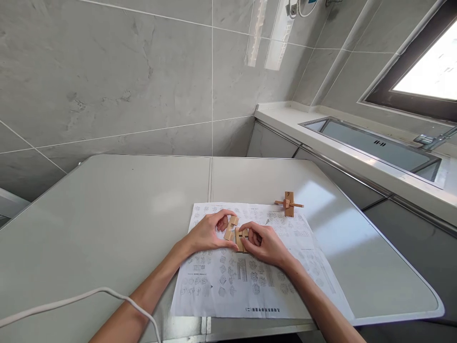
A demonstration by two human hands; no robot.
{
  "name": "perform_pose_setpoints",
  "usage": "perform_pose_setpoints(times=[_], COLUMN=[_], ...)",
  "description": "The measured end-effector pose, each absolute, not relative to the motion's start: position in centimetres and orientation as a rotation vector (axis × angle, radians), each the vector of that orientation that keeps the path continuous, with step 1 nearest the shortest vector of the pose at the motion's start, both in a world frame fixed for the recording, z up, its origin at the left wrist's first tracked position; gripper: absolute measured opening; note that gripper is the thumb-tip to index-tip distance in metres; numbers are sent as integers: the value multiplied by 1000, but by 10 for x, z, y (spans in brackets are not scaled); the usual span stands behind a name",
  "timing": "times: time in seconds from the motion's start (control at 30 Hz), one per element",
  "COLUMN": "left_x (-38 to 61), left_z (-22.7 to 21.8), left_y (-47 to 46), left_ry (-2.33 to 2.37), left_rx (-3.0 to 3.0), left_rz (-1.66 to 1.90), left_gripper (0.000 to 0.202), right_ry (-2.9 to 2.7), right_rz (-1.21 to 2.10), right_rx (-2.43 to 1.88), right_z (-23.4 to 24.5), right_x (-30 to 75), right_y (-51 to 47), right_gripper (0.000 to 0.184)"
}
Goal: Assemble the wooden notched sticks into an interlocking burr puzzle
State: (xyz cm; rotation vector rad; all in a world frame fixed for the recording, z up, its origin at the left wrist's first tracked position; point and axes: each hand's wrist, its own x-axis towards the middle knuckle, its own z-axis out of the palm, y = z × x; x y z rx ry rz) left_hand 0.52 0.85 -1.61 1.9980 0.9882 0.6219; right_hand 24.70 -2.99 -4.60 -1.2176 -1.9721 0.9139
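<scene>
My left hand (pixel 207 233) and my right hand (pixel 264 244) meet over a printed instruction sheet (pixel 246 281) on a white table (pixel 107 214). Between them are notched wooden puzzle pieces (pixel 236 232). The left fingers pinch one light wooden bar (pixel 230 227). The right fingers curl around the joined wooden pieces (pixel 243 238) beside it. The pieces touch or nearly touch each other. A separate assembled wooden cross piece (pixel 288 204) stands at the sheet's far right corner, apart from both hands.
A white cable (pixel 71 301) runs across the near left edge of the table. To the right is a counter with a steel sink (pixel 371 145) and a tap (pixel 433 140). A tiled wall stands behind the table.
</scene>
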Motion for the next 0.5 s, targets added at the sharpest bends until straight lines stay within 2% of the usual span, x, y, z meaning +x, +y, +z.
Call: perform_pose_setpoints(times=[0.3, 0.5], left_x=[13, 12], left_z=[-19, -22], left_y=[5, 7], left_ry=[929, 1015], left_rx=[1705, 1549], left_rz=[691, 804], left_gripper=[78, 73], right_ry=[-2020, -2082], right_rz=[851, 920], right_rx=[-1205, -1195], right_z=[-48, -43], right_x=[247, 251], right_y=[-30, -31], right_gripper=[42, 53])
